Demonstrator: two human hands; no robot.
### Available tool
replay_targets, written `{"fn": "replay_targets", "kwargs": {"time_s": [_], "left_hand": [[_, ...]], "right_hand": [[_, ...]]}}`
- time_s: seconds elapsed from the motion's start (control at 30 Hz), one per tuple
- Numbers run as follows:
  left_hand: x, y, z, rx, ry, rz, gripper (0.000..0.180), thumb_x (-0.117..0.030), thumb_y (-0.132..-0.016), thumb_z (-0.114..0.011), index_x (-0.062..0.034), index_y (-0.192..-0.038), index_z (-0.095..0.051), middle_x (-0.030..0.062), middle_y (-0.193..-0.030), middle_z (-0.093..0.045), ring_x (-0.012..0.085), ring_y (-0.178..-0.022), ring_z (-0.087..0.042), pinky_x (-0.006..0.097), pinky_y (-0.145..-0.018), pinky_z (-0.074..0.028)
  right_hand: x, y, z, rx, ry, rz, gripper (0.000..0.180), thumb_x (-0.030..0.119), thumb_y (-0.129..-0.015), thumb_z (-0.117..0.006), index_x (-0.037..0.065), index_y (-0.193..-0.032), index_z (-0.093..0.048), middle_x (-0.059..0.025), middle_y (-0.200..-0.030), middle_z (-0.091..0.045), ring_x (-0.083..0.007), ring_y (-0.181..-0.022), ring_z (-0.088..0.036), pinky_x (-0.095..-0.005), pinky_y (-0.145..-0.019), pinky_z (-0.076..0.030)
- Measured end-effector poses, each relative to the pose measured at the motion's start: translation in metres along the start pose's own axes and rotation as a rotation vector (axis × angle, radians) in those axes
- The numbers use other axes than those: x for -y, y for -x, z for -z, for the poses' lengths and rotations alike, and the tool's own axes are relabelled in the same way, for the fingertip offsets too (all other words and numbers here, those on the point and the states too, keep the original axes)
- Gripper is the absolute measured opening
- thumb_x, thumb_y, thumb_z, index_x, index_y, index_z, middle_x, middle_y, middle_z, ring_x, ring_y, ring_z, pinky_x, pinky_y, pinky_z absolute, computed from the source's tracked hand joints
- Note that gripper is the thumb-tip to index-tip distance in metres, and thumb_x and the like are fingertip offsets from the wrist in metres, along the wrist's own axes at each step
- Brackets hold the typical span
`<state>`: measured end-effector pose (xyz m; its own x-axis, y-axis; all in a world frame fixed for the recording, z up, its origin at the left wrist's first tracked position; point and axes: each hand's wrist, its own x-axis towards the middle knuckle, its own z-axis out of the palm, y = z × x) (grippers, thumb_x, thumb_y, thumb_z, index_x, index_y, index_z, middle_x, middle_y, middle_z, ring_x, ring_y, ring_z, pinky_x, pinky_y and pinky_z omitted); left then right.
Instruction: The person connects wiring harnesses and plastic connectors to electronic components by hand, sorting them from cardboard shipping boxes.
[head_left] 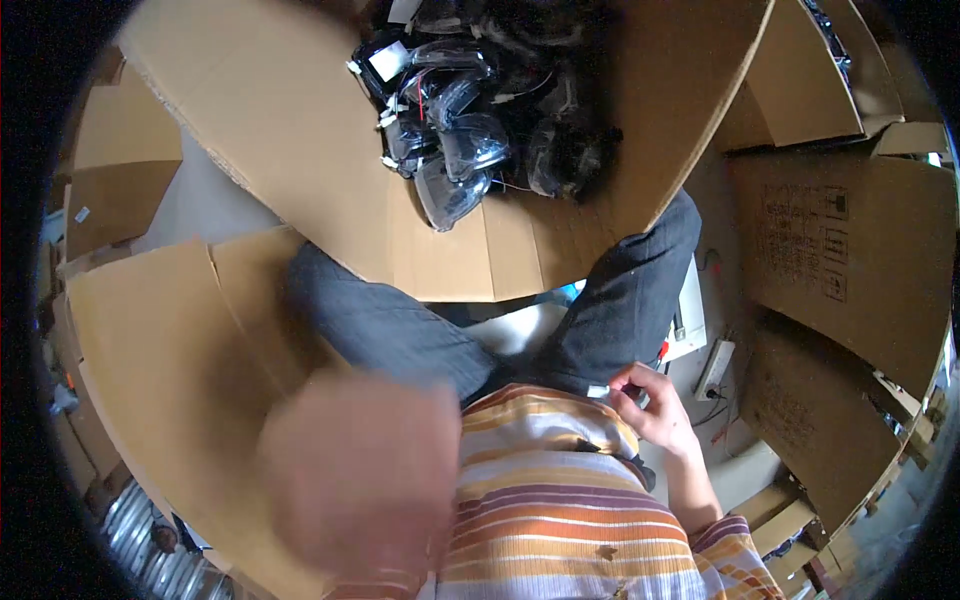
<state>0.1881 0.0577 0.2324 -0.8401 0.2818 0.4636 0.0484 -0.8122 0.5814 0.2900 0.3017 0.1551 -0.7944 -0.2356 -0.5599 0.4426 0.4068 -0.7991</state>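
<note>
Cartons [150, 330] crowd this room; the left hand [360, 470] is blurred, its grip I can't tell; glossy dark parts [475, 145] lie in the open box [440, 255] ahead; the right hand [655, 410] pinches 1 small white piece [597, 391] at the lap, best held lightly.

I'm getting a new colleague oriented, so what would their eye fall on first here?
Probably the open cardboard box at the top, with dark, shiny parts heaped inside. Next, perhaps, the large, blurred left hand at lower left, then the striped shirt at bottom centre.
</note>
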Motion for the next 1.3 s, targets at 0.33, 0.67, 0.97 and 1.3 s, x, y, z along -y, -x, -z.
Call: {"fn": "replay_targets", "kwargs": {"time_s": [0.33,0.67,0.97,1.3], "left_hand": [[0.198,0.078,0.223,1.028,-2.037,1.065,0.029,-0.017,-0.076,-0.046,-0.0058,-0.103,-0.049,0.0097,-0.11,-0.047,0.0223,-0.104,-0.042,0.037,-0.093,-0.025],[0.113,0.059,0.293,1.623,-2.667,0.684,0.018,-0.022,-0.075,-0.043,-0.0118,-0.088,-0.051,0.0051,-0.089,-0.047,0.0191,-0.081,-0.044,0.04,-0.074,-0.032],[0.117,0.048,0.271,0.257,-2.216,0.878,0.013,-0.009,-0.071,-0.045,-0.0003,-0.073,-0.056,0.0132,-0.075,-0.054,0.0267,-0.072,-0.054,0.035,-0.065,-0.044],[0.128,0.077,0.296,-0.025,-2.075,0.784,0.016,-0.011,-0.071,-0.042,-0.0053,-0.067,-0.056,0.0161,-0.063,-0.052,0.0288,-0.064,-0.053,0.041,-0.057,-0.04]], "right_hand": [[0.003,-0.023,0.009,-0.016,-0.046,-0.092,0.009,0.006,-0.07,-0.055,0.0,-0.076,-0.053,-0.0067,-0.069,-0.052,-0.0143,-0.062,-0.048,-0.0242,-0.057,-0.038],[-0.005,-0.039,0.013,-0.002,-0.023,-0.098,0.005,0.002,-0.07,-0.053,0.0,-0.074,-0.052,-0.0036,-0.069,-0.052,-0.0088,-0.061,-0.048,-0.0206,-0.054,-0.037],[-0.004,-0.042,0.014,-0.03,-0.045,-0.06,0.005,0.002,-0.069,-0.054,0.0,-0.073,-0.052,-0.0032,-0.069,-0.051,-0.009,-0.061,-0.047,-0.021,-0.055,-0.037],[-0.002,-0.041,0.009,-0.025,-0.123,-0.096,0.008,0.003,-0.07,-0.052,0.0,-0.077,-0.053,-0.0072,-0.072,-0.053,-0.0131,-0.063,-0.049,-0.024,-0.058,-0.039]]}}
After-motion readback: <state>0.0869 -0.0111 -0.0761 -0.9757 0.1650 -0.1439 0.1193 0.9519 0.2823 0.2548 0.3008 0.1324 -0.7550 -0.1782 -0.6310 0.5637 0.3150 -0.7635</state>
